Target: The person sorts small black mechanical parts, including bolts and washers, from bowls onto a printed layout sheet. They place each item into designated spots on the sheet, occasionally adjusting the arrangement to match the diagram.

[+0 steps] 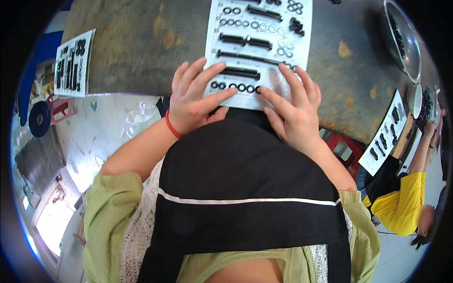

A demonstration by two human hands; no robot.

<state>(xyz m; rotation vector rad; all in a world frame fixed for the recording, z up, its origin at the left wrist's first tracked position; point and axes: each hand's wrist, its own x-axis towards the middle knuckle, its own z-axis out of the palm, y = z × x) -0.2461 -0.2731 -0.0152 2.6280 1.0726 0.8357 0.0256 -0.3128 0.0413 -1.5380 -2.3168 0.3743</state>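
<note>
A white card [244,102] bearing writing lies at the table's near edge, before my apron. Black bolts [241,73], one long bolt [247,57], black rings [241,87] and pale washers [285,48] sit on it in rows. I cannot tell whether clear film covers them. My left hand [196,97] rests over the card's left edge, fingers spread, its index fingertip near the black rings. Over the lower right part lies my right hand [295,102], also spread, one fingertip beside the last ring and another near the long bolt's end. Neither hand grips anything.
Another hardware card [72,63] lies at the table's left end. A metal bowl [407,42] with dark parts stands at the far right, near a white bowl [414,101]. A co-worker in a yellow sleeve [400,208] sits right, beside another card [383,136].
</note>
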